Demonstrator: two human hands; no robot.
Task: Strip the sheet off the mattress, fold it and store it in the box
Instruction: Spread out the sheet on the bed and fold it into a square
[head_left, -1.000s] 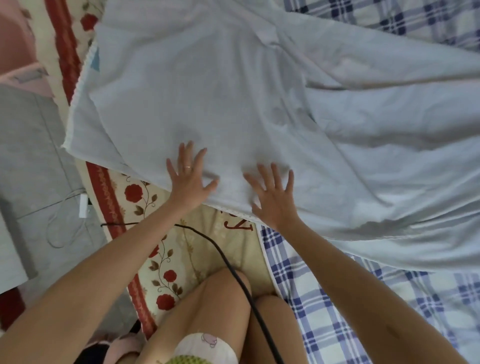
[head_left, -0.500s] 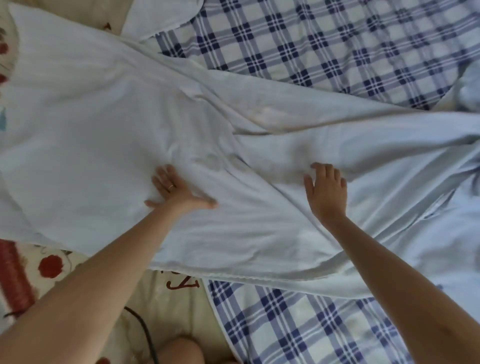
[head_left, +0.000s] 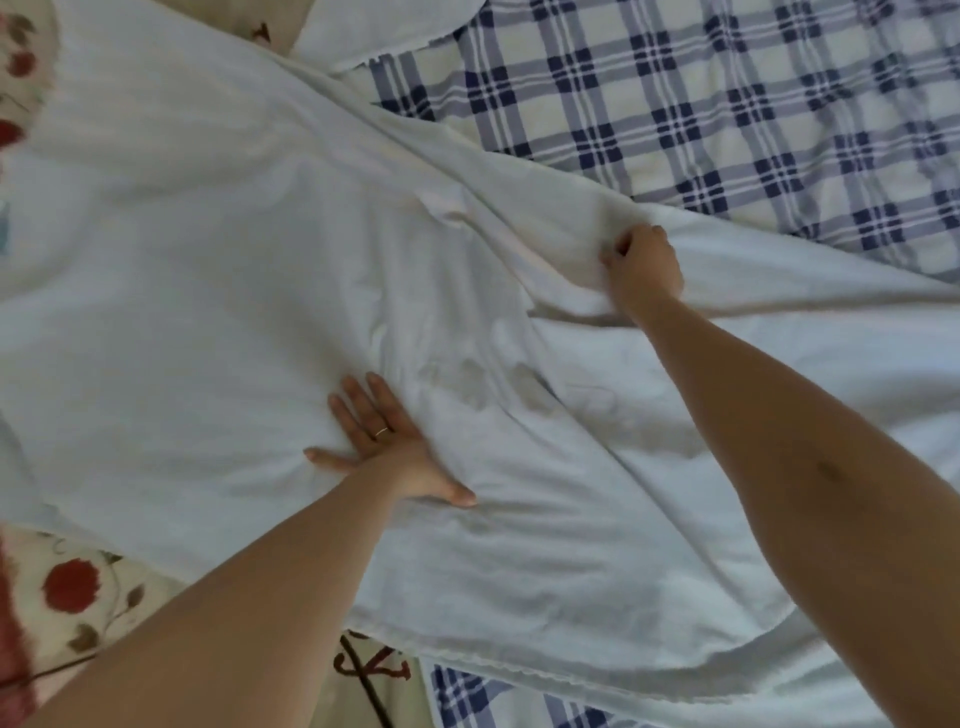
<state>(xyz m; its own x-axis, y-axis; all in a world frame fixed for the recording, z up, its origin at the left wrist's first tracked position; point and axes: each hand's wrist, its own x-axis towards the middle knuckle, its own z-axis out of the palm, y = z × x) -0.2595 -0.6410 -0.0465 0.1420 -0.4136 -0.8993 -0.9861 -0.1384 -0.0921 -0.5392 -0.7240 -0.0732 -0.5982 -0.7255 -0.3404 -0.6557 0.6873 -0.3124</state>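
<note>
A white sheet (head_left: 208, 291) lies spread and creased across most of the view, its plain reverse side up; a blue-and-white checked side shows at the far right (head_left: 701, 104) and the near edge (head_left: 467, 696). My left hand (head_left: 384, 441) presses flat on the white sheet near the middle, fingers spread, a ring on one finger. Farther off to the right, my right hand (head_left: 644, 265) has its fingers curled round a raised fold of the sheet. The box is not in view.
A cream mattress cover with red flowers (head_left: 67, 587) shows at the lower left and upper left corners. A black cable (head_left: 374, 696) runs over it at the bottom edge. Another white cloth edge (head_left: 374, 31) lies at the top.
My right hand has reached farther away and to the right and closed on a fold of the sheet. My left hand stays flat, fingers now spread wider. The view has shifted forward over the sheet.
</note>
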